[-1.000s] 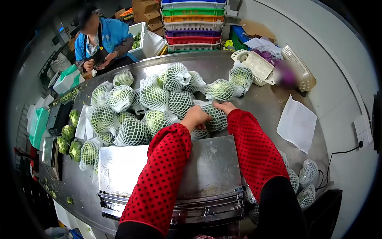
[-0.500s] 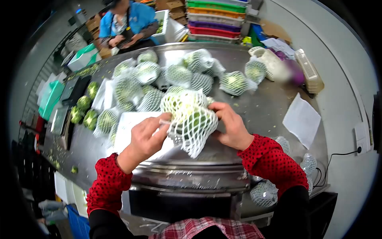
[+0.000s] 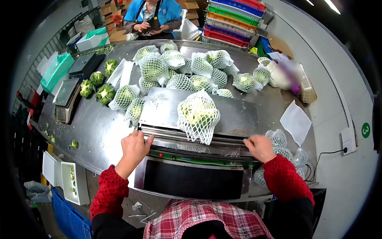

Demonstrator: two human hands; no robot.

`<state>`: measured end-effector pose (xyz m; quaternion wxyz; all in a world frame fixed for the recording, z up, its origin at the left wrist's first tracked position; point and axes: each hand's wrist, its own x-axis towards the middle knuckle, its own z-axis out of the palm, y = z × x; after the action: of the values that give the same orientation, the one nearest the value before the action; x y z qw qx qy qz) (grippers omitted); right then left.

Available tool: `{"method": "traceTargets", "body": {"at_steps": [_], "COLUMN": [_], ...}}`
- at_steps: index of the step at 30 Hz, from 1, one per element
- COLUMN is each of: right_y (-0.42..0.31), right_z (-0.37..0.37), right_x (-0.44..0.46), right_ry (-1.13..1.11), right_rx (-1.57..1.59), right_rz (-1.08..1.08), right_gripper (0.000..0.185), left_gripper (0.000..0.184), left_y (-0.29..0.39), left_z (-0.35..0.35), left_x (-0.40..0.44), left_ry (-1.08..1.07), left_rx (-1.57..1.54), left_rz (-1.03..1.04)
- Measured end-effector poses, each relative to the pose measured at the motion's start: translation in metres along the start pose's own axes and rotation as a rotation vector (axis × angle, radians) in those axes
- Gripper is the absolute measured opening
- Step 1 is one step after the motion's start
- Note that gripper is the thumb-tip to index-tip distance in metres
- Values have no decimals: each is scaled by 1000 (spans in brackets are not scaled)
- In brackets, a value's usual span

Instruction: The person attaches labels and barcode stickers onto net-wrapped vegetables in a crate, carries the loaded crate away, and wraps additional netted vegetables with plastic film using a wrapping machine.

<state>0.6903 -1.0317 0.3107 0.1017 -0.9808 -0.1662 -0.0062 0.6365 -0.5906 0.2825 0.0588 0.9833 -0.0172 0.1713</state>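
A pale green vegetable head in a white foam net (image 3: 198, 116) rests on the metal plate of a wrapping machine (image 3: 238, 115), overhanging its front rollers. Neither hand touches it. At the left end of the rollers is my left hand (image 3: 134, 150), its fingers curled in a pinch. My right hand (image 3: 260, 148) is closed in the same way at the right end. What the fingers pinch is too thin or hidden to make out. Behind the plate lie several netted heads (image 3: 179, 81).
Bare green heads (image 3: 105, 94) and a scale (image 3: 67, 101) stand at left. Empty foam nets (image 3: 277, 138) and a white sheet (image 3: 296, 123) lie at right. Stacked crates (image 3: 230, 24) and a person in blue (image 3: 169, 14) are across the table.
The netted head has left my hands and now sits on the machine plate. Both hands have moved down and apart to the roller ends. A white sheet no longer covers the plate.
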Motion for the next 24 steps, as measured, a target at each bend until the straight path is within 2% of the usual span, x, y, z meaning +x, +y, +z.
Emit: {"method": "traceTargets", "body": {"at_steps": [1,2,3,4,5,6,7,8,9,10,11,12,13,14,16,17,18,20,21,22,23,24], "right_y": [-8,-17,-23,-32,-34,-33,-36,-36,-35,-38,-55,-64,-76,-86,-105,-115,-125,-98,-81,-64,-74,-63], "right_z": [2,3,9,8,17,29,32,29,18,-1,-31,-42,-61,-84,-102,-103,-91,-19,11,49,46,61], "right_x": [-6,-9,-4,2,6,10,12,6,-4,-28,-50,-72,-78,-68,-23,10,56,124,127,131,123,121], "right_ry": [-113,-222,-282,-307,-285,-262,-243,-277,-309,-393,-421,-414,-434,-318,65,235,422,535,326,250,159,139], "right_rx": [14,28,-16,64,163,264,407,616,819,1119,1142,1327,1568,1634,1798,2004,1917,1406,1169,1175,1347,1499], "right_rz": [63,128,171,203,224,246,207,272,336,438,474,505,508,359,-112,-192,-126,-125,84,57,128,23], "right_gripper": [41,46,50,48,46,45,40,37,36,31,30,30,27,26,24,23,24,22,23,22,22,21], "left_gripper": [48,53,53,53,48,48,45,42,36,33,31,29,29,28,28,26,26,20,15,19,26,38], "left_y": [-4,5,11,16,19,17,17,15,8,0,1,-2,1,7,32,49,57,28,17,12,23,34], "left_z": [9,2,1,2,5,13,19,22,17,-2,-39,-63,-86,-103,-122,-116,-104,12,67,99,88,71], "left_x": [0,7,12,17,25,24,25,24,12,-2,-20,-39,-39,-35,14,53,92,151,153,150,137,125], "left_ry": [-12,-184,-228,-272,-358,-358,-293,-230,-256,-467,-703,-800,-760,-700,-65,179,414,238,-64,-343,-312,-294], "left_rx": [60,75,61,47,11,10,-142,-293,-454,-752,-1095,-1114,-1514,-1912,-2156,-2041,-1905,-1388,-1173,-942,-1025,-1107], "left_rz": [-11,-88,-49,-11,-64,-62,-81,-102,-116,-206,-434,-428,-445,-454,-54,-182,-302,-61,-114,-167,-74,16]}}
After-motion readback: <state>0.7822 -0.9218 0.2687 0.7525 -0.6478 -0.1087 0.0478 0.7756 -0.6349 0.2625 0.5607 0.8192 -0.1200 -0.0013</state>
